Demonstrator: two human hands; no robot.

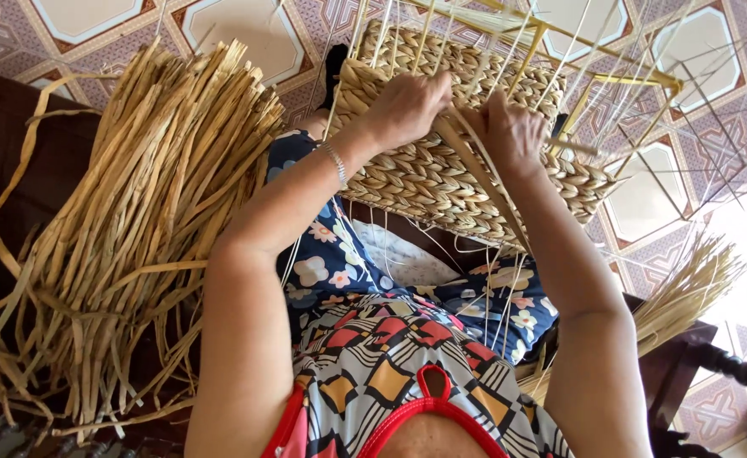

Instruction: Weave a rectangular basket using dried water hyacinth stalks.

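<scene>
Both hands, left (407, 106); right (513, 131), pinch strands (475, 170) on woven basket (424, 182)

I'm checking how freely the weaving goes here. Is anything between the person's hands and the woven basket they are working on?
Nothing visible is. The left hand rests directly on the woven basket, and the right hand is on it too, gripping a flat straw strand. Thin upright ribs rise around the fingers but do not block them.
</scene>
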